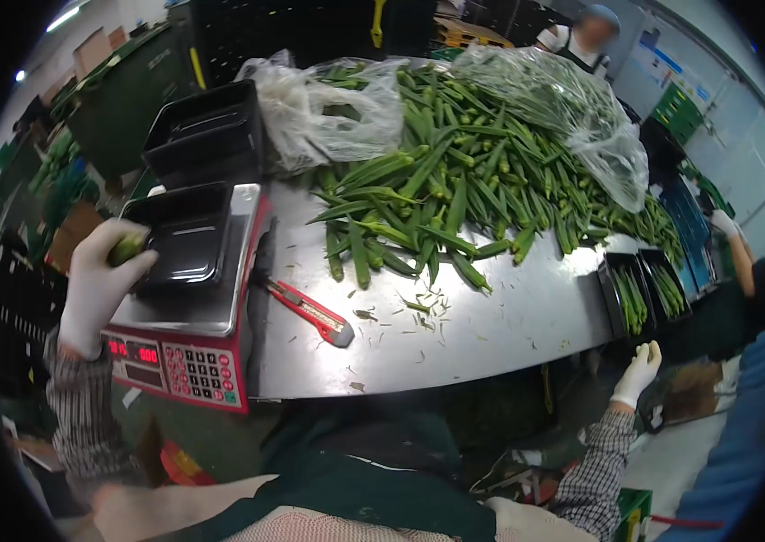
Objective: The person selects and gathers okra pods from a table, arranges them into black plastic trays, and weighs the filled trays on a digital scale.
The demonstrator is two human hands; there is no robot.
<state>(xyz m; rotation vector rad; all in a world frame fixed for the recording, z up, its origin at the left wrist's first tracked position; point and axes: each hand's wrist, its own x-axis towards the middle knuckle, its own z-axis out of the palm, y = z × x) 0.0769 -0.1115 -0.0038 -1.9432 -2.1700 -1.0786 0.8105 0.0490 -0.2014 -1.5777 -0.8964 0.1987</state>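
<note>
My left hand [104,275], in a white glove, is closed on a piece of okra [126,248] beside a black tray [185,237]. This tray rests on the metal plate of a red scale [206,372]. My right hand [638,374], also gloved, is low beyond the table's right front edge, its fingers slightly apart and nothing visible in them. Just above it stand two black trays with okra [630,303] [669,291]. A large pile of okra [455,185] covers the back of the steel table [500,330].
A red cutter [310,312] lies beside the scale among okra scraps [427,312]. Stacked black trays [203,131] stand behind the scale. Clear plastic bags [323,113] [572,108] lie on the pile. One person [581,41] is at the back; another's gloved hand [724,224] is at right.
</note>
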